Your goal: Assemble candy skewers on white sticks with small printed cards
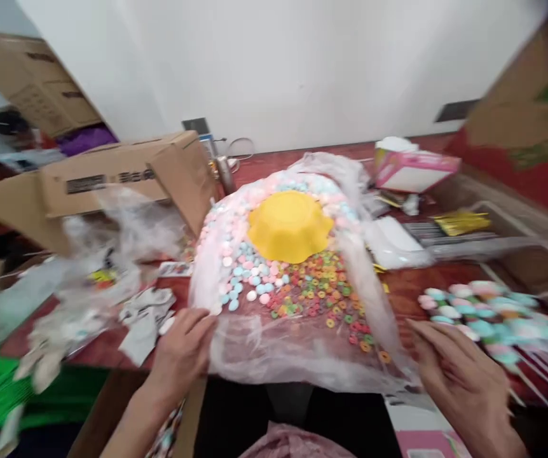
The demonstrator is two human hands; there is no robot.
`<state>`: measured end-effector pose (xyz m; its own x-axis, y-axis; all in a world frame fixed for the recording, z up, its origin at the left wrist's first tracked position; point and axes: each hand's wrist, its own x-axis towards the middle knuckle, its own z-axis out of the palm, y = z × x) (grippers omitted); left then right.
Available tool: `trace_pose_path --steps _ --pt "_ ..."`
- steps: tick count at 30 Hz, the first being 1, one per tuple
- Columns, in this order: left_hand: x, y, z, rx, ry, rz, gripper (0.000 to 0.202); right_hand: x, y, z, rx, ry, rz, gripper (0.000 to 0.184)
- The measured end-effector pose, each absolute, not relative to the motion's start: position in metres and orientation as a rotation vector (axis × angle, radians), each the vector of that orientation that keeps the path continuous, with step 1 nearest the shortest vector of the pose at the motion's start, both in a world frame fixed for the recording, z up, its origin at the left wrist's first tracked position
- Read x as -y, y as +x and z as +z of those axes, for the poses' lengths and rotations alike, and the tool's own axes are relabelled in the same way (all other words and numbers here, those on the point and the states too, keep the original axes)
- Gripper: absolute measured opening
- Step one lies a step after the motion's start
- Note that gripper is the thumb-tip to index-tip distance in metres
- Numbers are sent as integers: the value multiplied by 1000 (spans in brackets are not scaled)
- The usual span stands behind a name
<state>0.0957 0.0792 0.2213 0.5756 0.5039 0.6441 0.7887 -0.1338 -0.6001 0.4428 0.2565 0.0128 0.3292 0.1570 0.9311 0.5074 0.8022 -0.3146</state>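
Taking the yellow bowl as the clock's centre: the scallop-edged yellow bowl (290, 222), seemingly upside down, sits amid clear plastic sheeting (297, 369) on a reddish tabletop (402, 296). Pink, blue and white candies (243, 273) curve around it from 7 o'clock over 12 to 2; small multicoloured rings (321, 286) scatter towards 5.

The person's left hand (184, 346), at 7 o'clock, has its fingers close together at the sheeting's near-left edge; blur hides whether they pinch it. The right hand (465, 375), between 4 and 5, is loosely curled beside the near-right edge; I cannot tell whether it grips anything. Swirled marshmallows on sticks (484, 312) lie just beyond it at 4.

An uneven tug on the near edge could tip the loose rings towards 6 o'clock and over the tabletop's edge. Jerking the sheeting might slide the bowl through the candies, and a careless outward sweep of the right hand could knock the marshmallows.
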Motion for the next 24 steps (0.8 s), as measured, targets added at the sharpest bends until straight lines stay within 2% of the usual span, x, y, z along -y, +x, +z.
trace_pose_path --steps 3,5,13,24 --pt "-89 85 228 952 -1759 -357 11 -282 474 46 1246 -749 -466 15" --pt "-95 87 228 915 -1763 -368 13 -307 496 69 1300 -947 -524 19" --pt "-96 98 216 891 -1799 -347 13 -351 532 154 1323 -1220 -404 31" --pt "-79 91 206 877 -1819 -378 16 -351 559 142 1349 -1289 -419 48"
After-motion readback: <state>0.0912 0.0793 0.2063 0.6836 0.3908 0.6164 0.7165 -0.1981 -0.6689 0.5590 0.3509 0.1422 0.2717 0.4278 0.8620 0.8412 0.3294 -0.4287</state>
